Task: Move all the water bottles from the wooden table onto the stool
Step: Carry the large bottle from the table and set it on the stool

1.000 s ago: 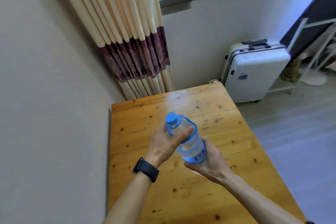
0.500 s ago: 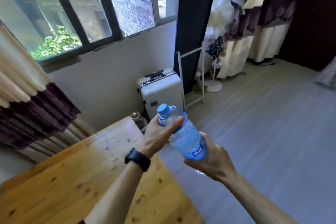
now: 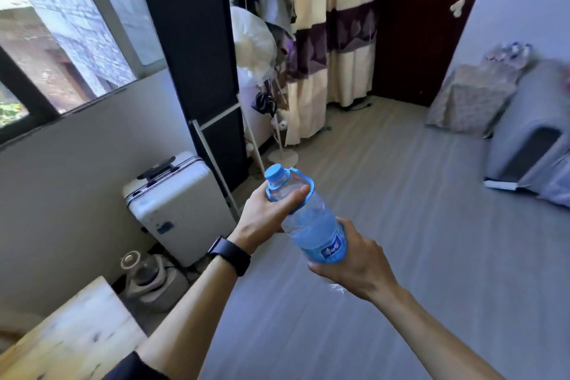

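Head view shows left hand (image 3: 265, 216) and right hand (image 3: 356, 261) grasping the water bottle (image 3: 310, 224), blue label (image 3: 332, 251) illegible.

Both hands carry one tilted water bottle (image 3: 311, 222) over the grey floor (image 3: 416, 256): the left hand (image 3: 268, 213) grips its neck, the right hand (image 3: 354, 259) cups its base; the wooden table (image 3: 74, 339) shows only its corner, lower left

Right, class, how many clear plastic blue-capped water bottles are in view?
1. The clear plastic blue-capped water bottle is held tilted above the floor, left hand at its neck, right hand round its base. Others may be out of view.
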Demonstrator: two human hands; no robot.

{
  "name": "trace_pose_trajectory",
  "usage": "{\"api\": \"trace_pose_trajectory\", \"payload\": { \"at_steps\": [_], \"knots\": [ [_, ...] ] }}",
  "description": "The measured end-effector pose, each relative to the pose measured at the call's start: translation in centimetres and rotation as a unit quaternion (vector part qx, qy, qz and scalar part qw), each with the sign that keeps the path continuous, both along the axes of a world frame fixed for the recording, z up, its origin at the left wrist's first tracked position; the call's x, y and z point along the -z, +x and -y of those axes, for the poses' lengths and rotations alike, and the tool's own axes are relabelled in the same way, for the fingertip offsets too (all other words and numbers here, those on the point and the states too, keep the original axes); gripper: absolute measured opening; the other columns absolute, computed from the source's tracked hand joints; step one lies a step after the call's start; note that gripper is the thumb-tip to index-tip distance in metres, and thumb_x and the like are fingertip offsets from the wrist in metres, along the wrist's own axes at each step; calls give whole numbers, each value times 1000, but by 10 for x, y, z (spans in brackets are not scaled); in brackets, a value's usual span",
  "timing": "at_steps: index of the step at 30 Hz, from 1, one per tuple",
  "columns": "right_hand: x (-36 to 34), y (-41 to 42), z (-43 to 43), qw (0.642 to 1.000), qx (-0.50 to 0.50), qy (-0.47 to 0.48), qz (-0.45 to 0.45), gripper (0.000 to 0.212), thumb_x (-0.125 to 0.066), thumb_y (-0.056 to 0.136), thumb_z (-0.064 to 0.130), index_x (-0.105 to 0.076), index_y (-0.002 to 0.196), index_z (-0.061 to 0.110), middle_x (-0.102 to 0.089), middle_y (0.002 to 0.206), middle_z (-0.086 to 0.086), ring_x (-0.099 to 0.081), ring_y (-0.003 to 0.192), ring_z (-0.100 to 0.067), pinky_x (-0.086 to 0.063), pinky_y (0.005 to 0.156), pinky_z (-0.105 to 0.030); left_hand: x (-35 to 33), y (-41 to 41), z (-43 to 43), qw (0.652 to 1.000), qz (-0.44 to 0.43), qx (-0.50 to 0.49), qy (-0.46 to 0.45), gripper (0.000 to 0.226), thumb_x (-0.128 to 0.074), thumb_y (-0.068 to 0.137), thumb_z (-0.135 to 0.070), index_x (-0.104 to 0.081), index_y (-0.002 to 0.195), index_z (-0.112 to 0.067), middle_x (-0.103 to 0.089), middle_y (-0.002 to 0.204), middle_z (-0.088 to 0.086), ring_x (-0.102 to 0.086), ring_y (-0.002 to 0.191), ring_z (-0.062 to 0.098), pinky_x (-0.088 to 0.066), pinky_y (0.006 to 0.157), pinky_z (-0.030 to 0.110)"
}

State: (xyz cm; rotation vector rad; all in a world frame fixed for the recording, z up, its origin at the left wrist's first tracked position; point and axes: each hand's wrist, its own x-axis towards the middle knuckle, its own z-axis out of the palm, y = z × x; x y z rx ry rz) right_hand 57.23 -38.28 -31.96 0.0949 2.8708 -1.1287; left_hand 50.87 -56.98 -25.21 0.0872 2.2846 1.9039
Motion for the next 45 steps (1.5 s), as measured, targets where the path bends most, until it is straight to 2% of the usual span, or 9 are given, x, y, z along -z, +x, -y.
{"api": "trace_pose_trajectory", "payload": {
  "at_steps": [3, 5, 11, 15, 21, 29, 36, 41, 45],
  "knots": [
    [-1, -40, -25, 1000, 24, 6, 3, 76, -74, 55, 69, -42, 118, 42, -69, 100, 16, -67, 91, -12, -55, 76, -28, -2, -49, -29, 1000, 4, 25, -1, 51, -73, 69, -63, -69, 104, -27, -75, 100, 7, -73, 94, 24, -60, 71, 39],
    [-3, -70, -42, 999, 46, 12, 5, 75, -74, 55, 69, -42, 118, 42, -69, 100, 16, -67, 92, -12, -54, 76, -28, -4, -86, -47, 999, 2, 49, -1, 50, -73, 69, -62, -69, 103, -25, -75, 98, 7, -72, 89, 21, -61, 73, 42],
    [-15, -158, -92, 995, 97, 16, 5, 78, -75, 54, 68, -43, 121, 43, -68, 99, 21, -66, 93, -9, -54, 78, -29, -13, -196, -105, 995, 26, 97, 10, 25, -74, 75, -52, -70, 90, -33, -69, 80, -9, -68, 80, 11, -59, 62, 30],
    [-16, -210, -131, 991, 131, 13, 8, 75, -75, 55, 68, -42, 119, 45, -68, 98, 20, -66, 91, -7, -55, 76, -29, -16, -258, -151, 991, 30, 133, 3, 40, -71, 66, -60, -70, 95, -32, -72, 88, -3, -70, 84, 15, -60, 64, 32],
    [3, -294, -200, 988, 156, 3, 21, 77, -76, 54, 69, -42, 119, 46, -68, 99, 22, -66, 93, -8, -56, 78, -30, 0, -352, -227, 986, 29, 165, -28, 31, -70, 74, -57, -70, 95, -34, -69, 87, -4, -67, 85, 16, -62, 72, 45],
    [-2, -418, -320, 988, 151, -15, 24, 73, -76, 55, 65, -42, 116, 45, -67, 92, 24, -68, 81, -6, -56, 71, -26, -8, -473, -350, 985, 26, 170, -29, 31, -69, 77, -52, -69, 97, -29, -69, 86, -3, -66, 79, 14, -59, 68, 37],
    [-12, -520, -415, 987, 159, 2, 20, 75, -75, 54, 66, -42, 117, 44, -68, 95, 22, -67, 88, -7, -55, 73, -27, -20, -576, -443, 982, 18, 183, -33, 32, -69, 77, -56, -70, 98, -32, -73, 98, 5, -70, 84, 18, -61, 69, 38],
    [-2, -597, -470, 984, 174, 2, 23, 77, -76, 52, 68, -41, 117, 45, -68, 94, 23, -66, 90, -4, -55, 77, -29, -11, -657, -500, 979, 15, 200, -40, 27, -69, 82, -53, -69, 99, -31, -74, 100, 6, -73, 94, 27, -62, 76, 52],
    [2, -670, -514, 981, 192, -2, 24, 78, -77, 53, 66, -42, 119, 45, -68, 96, 24, -66, 92, -5, -55, 77, -27, -4, -738, -551, 975, 14, 221, -39, 26, -69, 85, -51, -69, 100, -30, -74, 101, 5, -73, 92, 26, -63, 74, 46]
  ]
}}
